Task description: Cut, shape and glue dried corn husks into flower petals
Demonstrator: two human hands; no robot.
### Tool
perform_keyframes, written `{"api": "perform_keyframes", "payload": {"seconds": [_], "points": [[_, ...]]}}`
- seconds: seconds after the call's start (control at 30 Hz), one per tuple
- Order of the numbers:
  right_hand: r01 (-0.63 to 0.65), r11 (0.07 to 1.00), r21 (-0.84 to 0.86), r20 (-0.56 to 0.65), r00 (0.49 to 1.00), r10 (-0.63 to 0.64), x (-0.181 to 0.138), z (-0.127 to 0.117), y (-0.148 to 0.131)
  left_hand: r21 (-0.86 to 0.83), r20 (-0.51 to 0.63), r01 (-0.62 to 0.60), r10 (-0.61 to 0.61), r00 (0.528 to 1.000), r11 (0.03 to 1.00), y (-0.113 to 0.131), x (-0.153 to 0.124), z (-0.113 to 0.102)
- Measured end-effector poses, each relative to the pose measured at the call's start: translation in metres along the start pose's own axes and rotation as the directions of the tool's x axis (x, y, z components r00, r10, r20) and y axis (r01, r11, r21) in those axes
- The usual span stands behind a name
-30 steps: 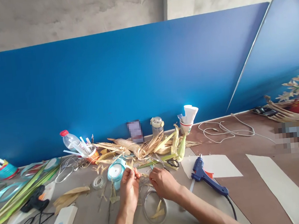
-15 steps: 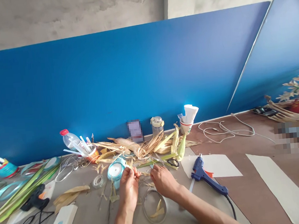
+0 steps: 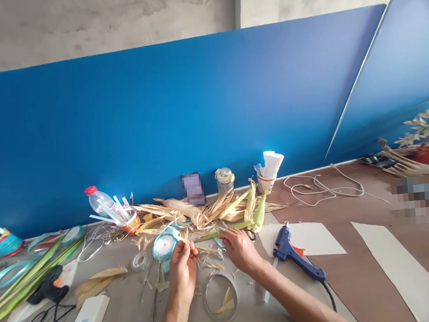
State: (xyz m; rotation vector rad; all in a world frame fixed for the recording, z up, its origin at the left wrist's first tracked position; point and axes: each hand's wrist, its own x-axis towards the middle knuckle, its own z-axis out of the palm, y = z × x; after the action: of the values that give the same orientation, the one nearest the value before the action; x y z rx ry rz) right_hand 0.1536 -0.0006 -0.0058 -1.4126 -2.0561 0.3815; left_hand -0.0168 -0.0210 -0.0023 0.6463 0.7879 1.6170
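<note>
My left hand (image 3: pixel 182 270) is closed in a pinch on a small piece of dried corn husk (image 3: pixel 185 235), held just above the table. My right hand (image 3: pixel 240 249) reaches forward and rests on a long green strip (image 3: pixel 224 230) lying by the husk pile (image 3: pixel 207 209), its fingers curled over the strip near black-handled scissors (image 3: pixel 249 234). A light blue ribbon spool (image 3: pixel 164 245) stands just left of my left hand. A round clear lid (image 3: pixel 221 298) with husk scraps lies under my forearms.
A blue glue gun (image 3: pixel 296 258) lies right of my right hand on white paper (image 3: pixel 311 237). A black glue gun (image 3: pixel 45 291), green leaves (image 3: pixel 29 277), a power strip (image 3: pixel 87 320), a bottle (image 3: pixel 98 201), cups and a white cord (image 3: pixel 322 186) line the table before the blue panel.
My right hand has moved forward from the table near the lid up to the green strip beside the scissors. My left hand has stayed in place, pinching the husk piece.
</note>
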Motion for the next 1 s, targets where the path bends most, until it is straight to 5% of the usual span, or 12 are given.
{"api": "perform_keyframes", "payload": {"seconds": [0.3, 0.5, 0.63, 1.0], "points": [[-0.082, 0.983, 0.162, -0.092, 0.991, 0.098, 0.008, -0.024, -0.006, -0.07, -0.054, 0.018, -0.022, 0.998, 0.997, 0.001, 0.003, -0.005], [0.055, 0.961, 0.27, -0.056, 0.998, -0.042, -0.001, -0.04, -0.017, -0.1, -0.037, 0.01, -0.013, 0.999, 0.995, 0.002, 0.002, -0.003], [0.088, 0.953, 0.29, 0.058, 0.992, -0.109, -0.006, -0.032, -0.023, -0.094, -0.052, -0.017, 0.012, 0.999, 0.995, 0.004, 0.003, -0.004], [0.004, 0.979, 0.203, 0.131, 0.991, -0.032, -0.004, -0.004, -0.012, -0.053, -0.104, -0.075, 0.069, 0.992, 0.996, 0.003, 0.006, -0.009]]}}
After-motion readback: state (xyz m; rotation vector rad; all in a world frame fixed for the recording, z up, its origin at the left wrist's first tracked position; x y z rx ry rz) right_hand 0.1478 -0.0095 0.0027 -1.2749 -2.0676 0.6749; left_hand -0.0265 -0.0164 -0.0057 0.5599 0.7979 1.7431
